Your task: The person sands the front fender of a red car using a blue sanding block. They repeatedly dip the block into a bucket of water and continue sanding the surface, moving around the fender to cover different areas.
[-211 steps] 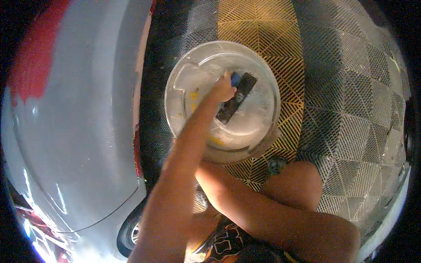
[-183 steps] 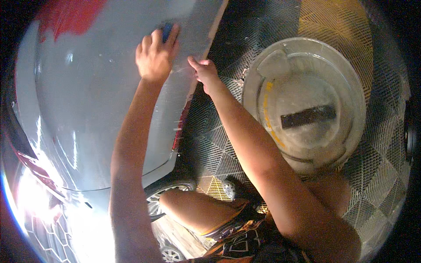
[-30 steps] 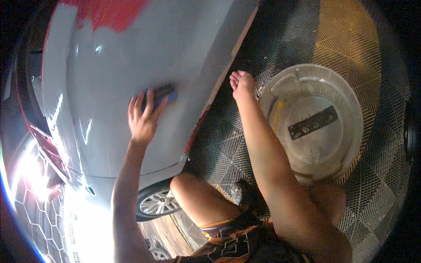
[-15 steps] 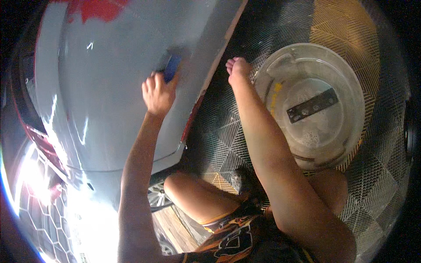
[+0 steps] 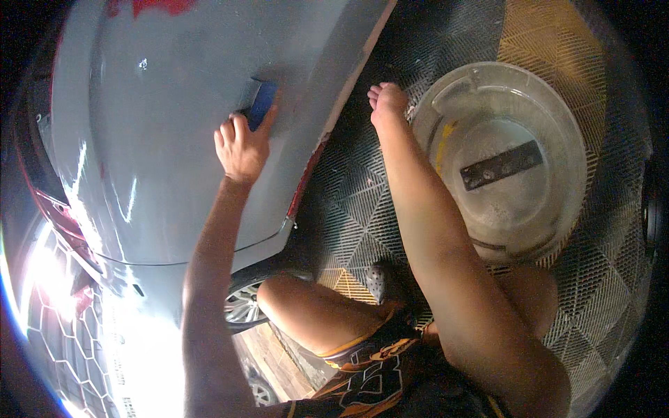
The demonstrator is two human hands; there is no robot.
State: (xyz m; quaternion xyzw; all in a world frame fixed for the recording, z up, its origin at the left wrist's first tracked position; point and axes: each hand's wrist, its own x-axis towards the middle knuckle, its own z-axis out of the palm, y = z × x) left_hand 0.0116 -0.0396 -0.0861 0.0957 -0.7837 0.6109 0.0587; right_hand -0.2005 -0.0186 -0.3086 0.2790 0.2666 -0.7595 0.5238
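Observation:
A blue sanding block (image 5: 262,104) lies against the grey car panel (image 5: 167,160), and my left hand (image 5: 241,148) is closed around its near end. A thin dark edge shows along the block's far side. Around the block the grey surface looks darker and dull. Between the panel and a clear plastic tub (image 5: 573,177) is my right hand (image 5: 389,101), its fingers loosely curled with nothing visible in them. It hovers next to the tub's left rim.
Shallow cloudy water sits in the tub, with a dark perforated strip (image 5: 500,166) in it. Black, grey and yellow grid tiles (image 5: 348,209) cover the floor. Red paint (image 5: 164,5) shows at the panel's far end. Bright lamp glare (image 5: 150,348) fills the lower left.
The blue block and my left hand have moved slightly left across the panel. My right hand stays beside the tub, fingers still curled. The whole view has shifted a little.

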